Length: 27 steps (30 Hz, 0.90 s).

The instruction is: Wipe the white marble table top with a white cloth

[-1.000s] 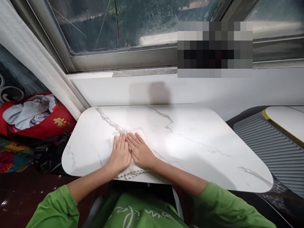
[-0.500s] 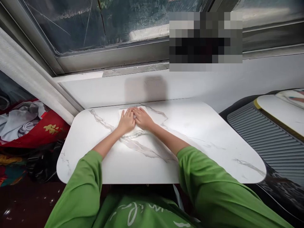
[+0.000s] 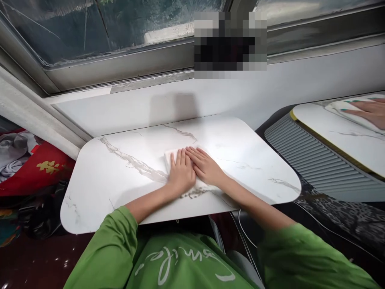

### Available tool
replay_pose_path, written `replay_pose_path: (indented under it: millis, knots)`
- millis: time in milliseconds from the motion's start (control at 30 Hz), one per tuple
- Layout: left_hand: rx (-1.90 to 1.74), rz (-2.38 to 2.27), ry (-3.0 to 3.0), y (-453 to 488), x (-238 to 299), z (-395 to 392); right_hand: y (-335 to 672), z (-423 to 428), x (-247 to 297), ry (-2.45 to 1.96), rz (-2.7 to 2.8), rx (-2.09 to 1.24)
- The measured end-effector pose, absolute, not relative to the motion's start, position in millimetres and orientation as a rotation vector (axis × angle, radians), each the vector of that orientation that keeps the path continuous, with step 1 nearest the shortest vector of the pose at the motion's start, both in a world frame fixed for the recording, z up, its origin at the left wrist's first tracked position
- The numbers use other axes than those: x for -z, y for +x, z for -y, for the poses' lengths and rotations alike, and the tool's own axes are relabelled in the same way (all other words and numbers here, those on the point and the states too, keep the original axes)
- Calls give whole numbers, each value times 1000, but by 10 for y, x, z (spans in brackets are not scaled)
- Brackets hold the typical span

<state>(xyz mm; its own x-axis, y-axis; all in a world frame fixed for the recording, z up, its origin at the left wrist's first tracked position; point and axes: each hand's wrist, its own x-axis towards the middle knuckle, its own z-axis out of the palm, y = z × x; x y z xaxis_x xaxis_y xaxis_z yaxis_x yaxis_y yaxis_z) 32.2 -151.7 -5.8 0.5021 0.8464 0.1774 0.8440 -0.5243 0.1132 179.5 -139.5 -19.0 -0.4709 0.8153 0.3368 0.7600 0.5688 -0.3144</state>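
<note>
A white cloth (image 3: 167,159) lies on a white marble-patterned tabletop (image 3: 90,172). Pressed flat on the cloth is my left hand (image 3: 182,170), its fingers stretched out and pointing toward the wall. Beside it my right hand (image 3: 206,165) also lies flat, fingers extended and angled left, the fingertips close to those of the left. Both hands hide much of the cloth. The edge nearest me looks rumpled and shows dark marks. Neither hand wraps round the cloth.
At right, a co-worker's hand (image 3: 368,112) rests on another white cloth (image 3: 339,105) on a second table (image 3: 319,120) with ribbed grey sides. A window (image 3: 120,28) and white wall (image 3: 126,104) stand behind. A red bag (image 3: 45,164) holding fabric is at left.
My hands and the cloth have slid toward me and to the right across the tabletop. The view has shifted rightward, and the co-worker's hand has come into sight.
</note>
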Motion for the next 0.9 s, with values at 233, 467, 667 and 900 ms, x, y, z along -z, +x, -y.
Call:
replay_pose_path:
  millis: [233, 467, 667, 900]
  knots:
    - [-253, -1122, 2956, 422, -4, 2289, 2063, 2339, 106, -1327, 2360, -139]
    - [-234, -1138, 2895, 600, 40, 1574, 2210, 1651, 177, -1351, 2300, -156]
    - [-307, -1174, 2807, 860, 41, 305, 2368, 366, 239, -1467, 2202, -143]
    - [-415, -1370, 2704, 1233, 82, -253, 2550, -258, 246, -1563, 2131, -92]
